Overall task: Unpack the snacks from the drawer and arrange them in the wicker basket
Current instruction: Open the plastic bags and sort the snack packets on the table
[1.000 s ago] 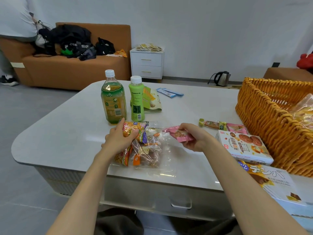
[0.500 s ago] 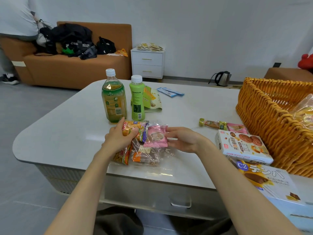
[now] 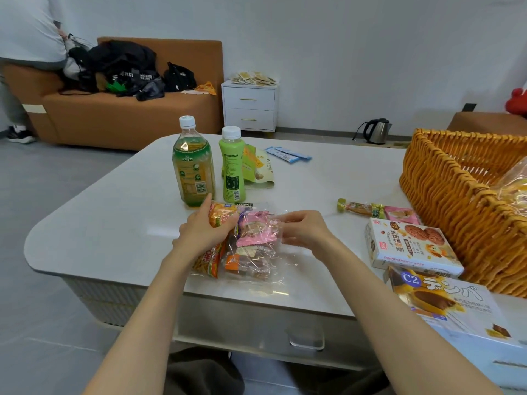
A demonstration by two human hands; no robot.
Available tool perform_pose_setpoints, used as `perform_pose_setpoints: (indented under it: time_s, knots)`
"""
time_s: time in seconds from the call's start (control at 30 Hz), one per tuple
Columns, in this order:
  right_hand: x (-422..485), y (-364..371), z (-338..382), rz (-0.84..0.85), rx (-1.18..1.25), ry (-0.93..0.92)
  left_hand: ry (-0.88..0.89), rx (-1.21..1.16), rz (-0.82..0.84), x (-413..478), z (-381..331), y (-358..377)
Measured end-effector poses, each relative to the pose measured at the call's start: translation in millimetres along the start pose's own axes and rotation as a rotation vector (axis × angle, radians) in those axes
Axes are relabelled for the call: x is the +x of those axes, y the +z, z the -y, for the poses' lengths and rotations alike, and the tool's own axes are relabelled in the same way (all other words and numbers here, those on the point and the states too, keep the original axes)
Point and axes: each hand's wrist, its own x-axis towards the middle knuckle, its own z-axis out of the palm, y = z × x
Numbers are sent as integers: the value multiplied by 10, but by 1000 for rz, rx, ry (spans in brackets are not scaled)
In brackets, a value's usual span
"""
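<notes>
Head view showed a clear bag [image 3: 258, 269] of mixed snacks lying on the table [image 3: 114, 212] near its front edge, just in front of two bottles. The left hand [image 3: 204, 232] gripped an orange packet [image 3: 222, 216] at the bag's top left, fingers curled round it and thumb pointing up. The right hand [image 3: 305, 232] sat at the bag's right side, its curled fingers pinching the clear film right beside a pink packet [image 3: 255, 235] that lay at the top of the bag; whether it was inside the film was unclear.

Behind the hands stood a tea bottle [image 3: 193, 166] and a green bottle [image 3: 231, 169], both upright, with a pouch [image 3: 261, 169] and blue sticks [image 3: 288, 154] farther back. To the right, a wrapped bar [image 3: 360, 208] and a small pink pack [image 3: 400, 214] lay near the wicker basket [image 3: 456, 212]. A cookie box [image 3: 410, 246] and a C2 box [image 3: 445, 297] lay beside the basket's near wall. A clear-wrapped item [image 3: 516, 189] rested inside the basket. The drawer [image 3: 256, 329] under the tabletop looked closed.
</notes>
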Motion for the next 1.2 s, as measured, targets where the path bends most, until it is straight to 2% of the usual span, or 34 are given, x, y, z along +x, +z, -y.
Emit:
perform_pose_setpoints:
  time_s: [0.1,0.23,0.4,0.47,0.57,0.67,0.73,0.8,1.0,1.1,1.2]
  knots:
    - [-44,-54,-42,22,12,55,-36,120,-25,-16,-28,29]
    - [-58,85,-137,-17,52,84,3,110,-14,5,-14,51]
    - [-109,23,-79,78,-69,51,-29,204,-49,-142,-135,117]
    - [-137,-124,-3,99,-120,21,35,243,-106,-191,-218,128]
    - [-88,-433,90,-45,-207,-112,188,292,-173,-224,-351,166]
    - [35,-887,99,-357,-564,-258,300,335,-193,-264,-475,265]
    - [105,-1218,46,-458,-756,-213,377,340,-200,-301,-548,338]
    - [165,-1485,-36,-490,-891,-96,453,318,-213,-316,-602,389]
    - [343,-1807,-147,-506,-1075,209,515,327,-182,-204,-764,533]
    - [509,-1860,-130,-510,-1069,231,524,317,-172,-140,-836,632]
    - [661,-1894,-145,-512,-1045,155,537,306,-182,-107,-898,725]
